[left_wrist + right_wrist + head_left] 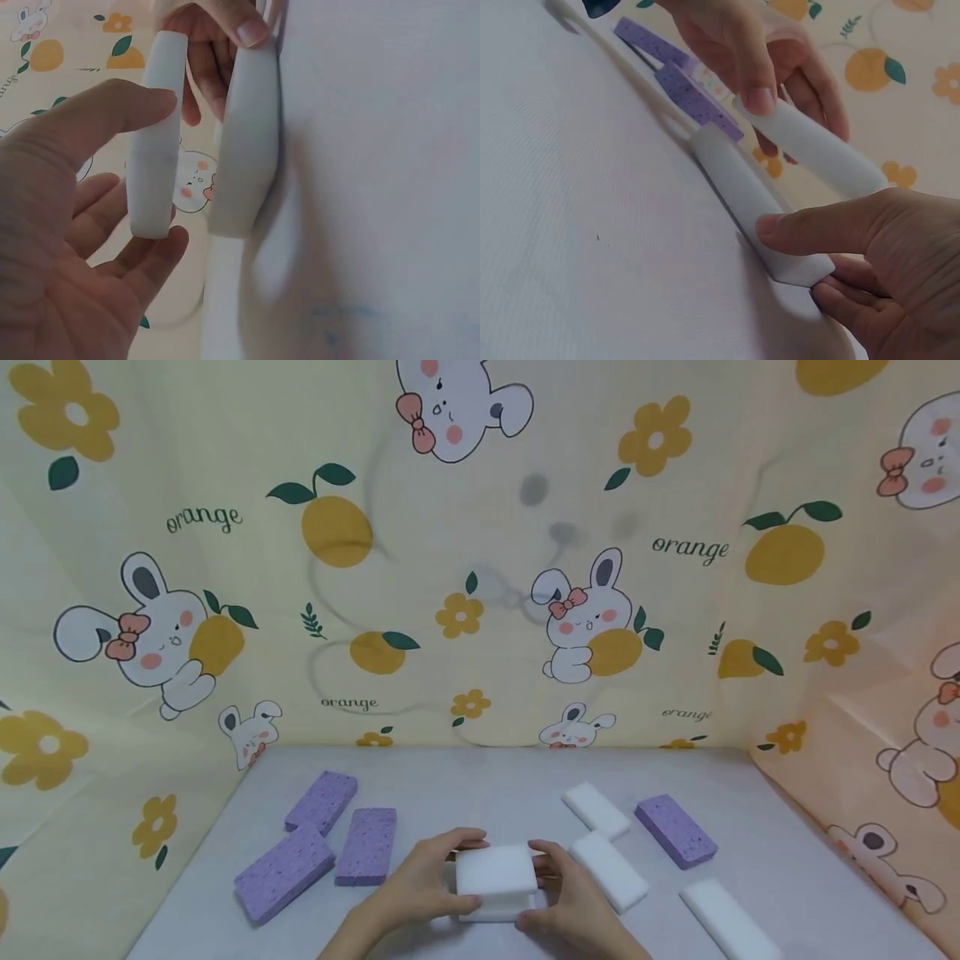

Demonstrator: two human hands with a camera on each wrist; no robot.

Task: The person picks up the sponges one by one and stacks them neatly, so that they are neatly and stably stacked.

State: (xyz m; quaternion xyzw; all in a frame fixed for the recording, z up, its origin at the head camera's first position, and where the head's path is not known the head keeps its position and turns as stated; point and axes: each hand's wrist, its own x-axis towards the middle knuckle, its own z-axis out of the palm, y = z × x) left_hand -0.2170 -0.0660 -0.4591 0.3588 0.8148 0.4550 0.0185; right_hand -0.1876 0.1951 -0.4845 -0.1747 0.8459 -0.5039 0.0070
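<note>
Two white sponge blocks are in front of me, one above the other. My left hand [422,878] pinches the upper white sponge block [156,142], thumb on its near edge and fingers behind. That block is held up, with a gap under it. The lower white sponge block [742,202] rests on the table. My right hand [573,897] grips its right end, with the thumb on the near edge and the fingertips at the far side, partly hidden. In the head view the upper block covers most of the lower one.
Three purple sponges [285,872] lie on the left, two of them touching. On the right are a purple sponge [675,831] and three white blocks [609,870], one near the front edge. A patterned curtain [495,652] rises behind the pale table [480,777].
</note>
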